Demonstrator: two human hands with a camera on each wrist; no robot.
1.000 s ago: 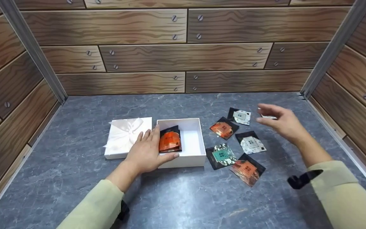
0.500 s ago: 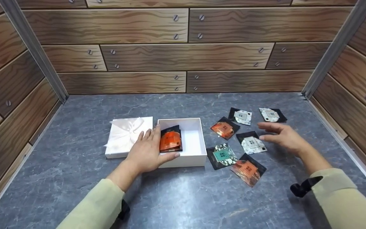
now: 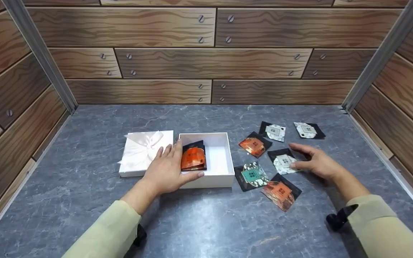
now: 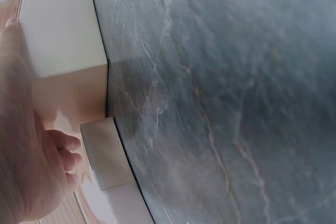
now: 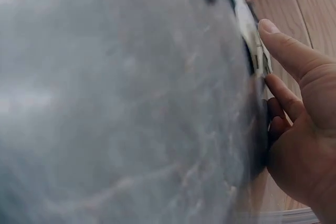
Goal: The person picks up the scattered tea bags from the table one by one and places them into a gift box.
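Observation:
A white open box holds several orange-and-black sachets in its left part. My left hand rests against the box's left side with fingers stretched along the wall and thumb over the front rim. In the left wrist view, the box fills the space beside that hand. To the right, my right hand is at a black-and-white sachet, thumb tip over its right edge and index finger near its far corner. Thumb and index finger stand apart around this sachet in the right wrist view.
Left of the box lies its white lid with a ribbon bow. Around the right hand are a green sachet, two orange sachets and two more black-and-white sachets. Wood-patterned walls enclose the grey marbled table.
My right hand let go of a black-and-white sachet at the back right, then came nearer to me and down to the middle one. The left hand stayed on the box.

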